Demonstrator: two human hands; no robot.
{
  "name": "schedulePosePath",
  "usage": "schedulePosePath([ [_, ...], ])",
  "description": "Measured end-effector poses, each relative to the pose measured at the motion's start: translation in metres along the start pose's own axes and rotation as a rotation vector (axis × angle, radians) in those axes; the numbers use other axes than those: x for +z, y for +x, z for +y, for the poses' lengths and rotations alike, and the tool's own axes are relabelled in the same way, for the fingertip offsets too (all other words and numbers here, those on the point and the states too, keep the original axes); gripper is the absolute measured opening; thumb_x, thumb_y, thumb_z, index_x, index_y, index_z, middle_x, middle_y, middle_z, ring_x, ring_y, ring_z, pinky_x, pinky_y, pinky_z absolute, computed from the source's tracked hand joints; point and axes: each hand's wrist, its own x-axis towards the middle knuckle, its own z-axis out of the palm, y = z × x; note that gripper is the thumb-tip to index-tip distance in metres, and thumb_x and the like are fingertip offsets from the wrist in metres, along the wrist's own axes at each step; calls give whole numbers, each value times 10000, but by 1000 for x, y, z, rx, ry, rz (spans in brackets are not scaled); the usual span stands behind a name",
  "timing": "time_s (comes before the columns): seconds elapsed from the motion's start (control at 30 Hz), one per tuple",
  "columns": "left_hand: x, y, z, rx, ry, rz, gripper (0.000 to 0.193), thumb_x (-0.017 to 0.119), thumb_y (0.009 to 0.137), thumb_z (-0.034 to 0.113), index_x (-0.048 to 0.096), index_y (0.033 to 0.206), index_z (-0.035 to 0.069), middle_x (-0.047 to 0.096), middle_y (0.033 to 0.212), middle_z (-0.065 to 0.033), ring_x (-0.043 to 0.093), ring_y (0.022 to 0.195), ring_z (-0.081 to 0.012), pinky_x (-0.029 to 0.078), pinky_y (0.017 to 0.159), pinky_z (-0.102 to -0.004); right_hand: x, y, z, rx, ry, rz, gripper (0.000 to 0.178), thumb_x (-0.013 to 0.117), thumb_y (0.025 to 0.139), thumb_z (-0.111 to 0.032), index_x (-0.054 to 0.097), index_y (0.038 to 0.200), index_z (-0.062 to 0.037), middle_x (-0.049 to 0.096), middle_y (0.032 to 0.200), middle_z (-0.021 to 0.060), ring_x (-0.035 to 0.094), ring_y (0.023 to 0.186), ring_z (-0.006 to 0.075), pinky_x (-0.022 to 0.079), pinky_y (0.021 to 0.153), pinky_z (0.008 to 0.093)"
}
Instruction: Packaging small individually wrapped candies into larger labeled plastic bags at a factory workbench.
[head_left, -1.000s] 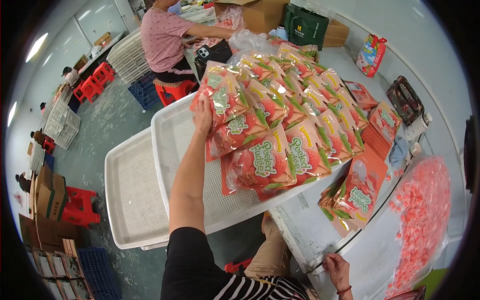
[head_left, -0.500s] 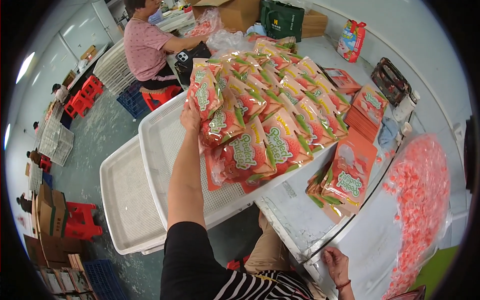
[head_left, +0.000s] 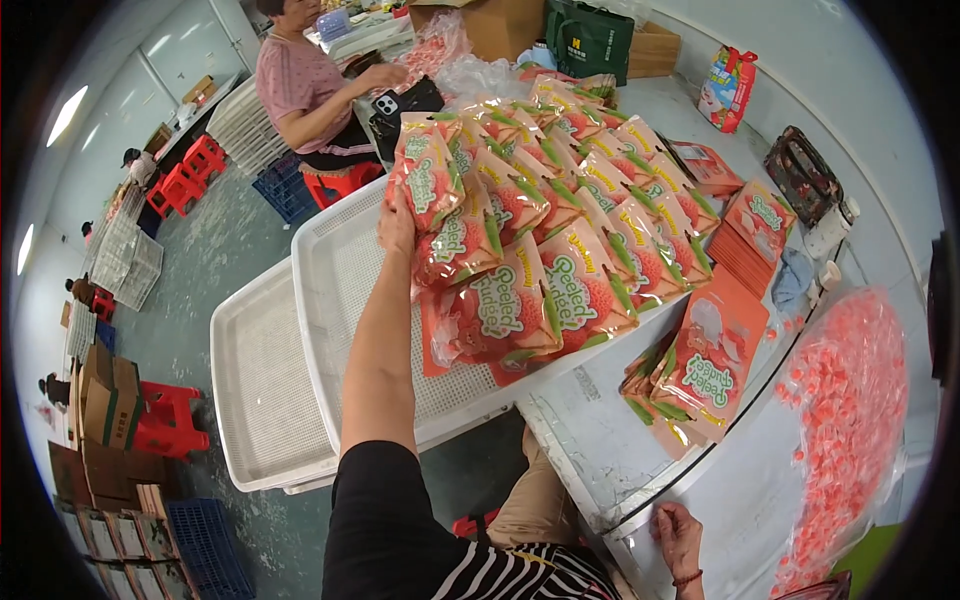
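Observation:
My left hand [head_left: 397,224] is closed on the lower edge of a pink candy pouch [head_left: 427,178] printed with fruit and green leaves. That pouch leans at the left side of a heap of filled pouches [head_left: 575,275], stacked in rows in a white mesh tray [head_left: 345,260]. My right hand [head_left: 679,538] rests low over the pale table edge, its fingers curled in and nothing visible in them. Beyond it lies a small stack of flat pouches [head_left: 705,375]. A clear plastic bag of small red-wrapped pieces [head_left: 845,420] is to its right.
A second white tray [head_left: 265,390] sits lower left. More flat pouches [head_left: 745,245], a dark patterned bag [head_left: 803,175], a white bottle [head_left: 832,228] and a blue cloth [head_left: 793,278] line the table's right side. A co-worker [head_left: 310,95] sits on a red stool [head_left: 340,183] at the far left.
The whole view has shifted slightly, moving the scene right. My left hand stays on the pouch. The co-worker's hand has drawn back from the far plastic bags.

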Motion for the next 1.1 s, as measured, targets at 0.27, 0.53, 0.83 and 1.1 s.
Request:
schedulePosePath([
  [0.27, 32, 5, -3, 75, -47, 16, 687, 278, 921, 634, 489, 1355, 145, 525, 1327, -190, 502, 1209, -366, 342, 1021, -469, 3, -9, 2, 147, 107, 63, 138, 568, 931, -101, 633, 952, 20, 625, 672, 28, 577, 554, 78, 489, 510, 230],
  [0.53, 2, 11, -16, -11, -764, -736, 440, 455, 943, 492, 552, 1176, 132, 613, 911, -44, 610, 665, -151, 521, 550, -320, 0, -11, -3, 5, -202, 96, 167, 595, 903, -193, 646, 978, -54, 638, 746, 183, 661, 683, 303, 517, 640, 360],
  [0.83, -18, -172, 145, 878, -241, -37, 537, 509, 943, 326, 445, 1306, -64, 483, 1321, -232, 454, 1240, -329, 359, 1018, -389, -9, -36, 11, 10, 43, 135, 176, 544, 950, -114, 613, 1002, 40, 624, 714, 49, 590, 669, 93, 495, 635, 238],
  [1.1, 25, -447, 151, 1794, -199, -645, 458, 749, 698, 223, 565, 1080, 50, 547, 1080, -100, 540, 1028, -299, 451, 869, -414, -4, -63, 32, -119, 147, 176, 151, 588, 922, -124, 641, 1011, -14, 649, 709, 83, 618, 627, 133, 508, 624, 257],
])
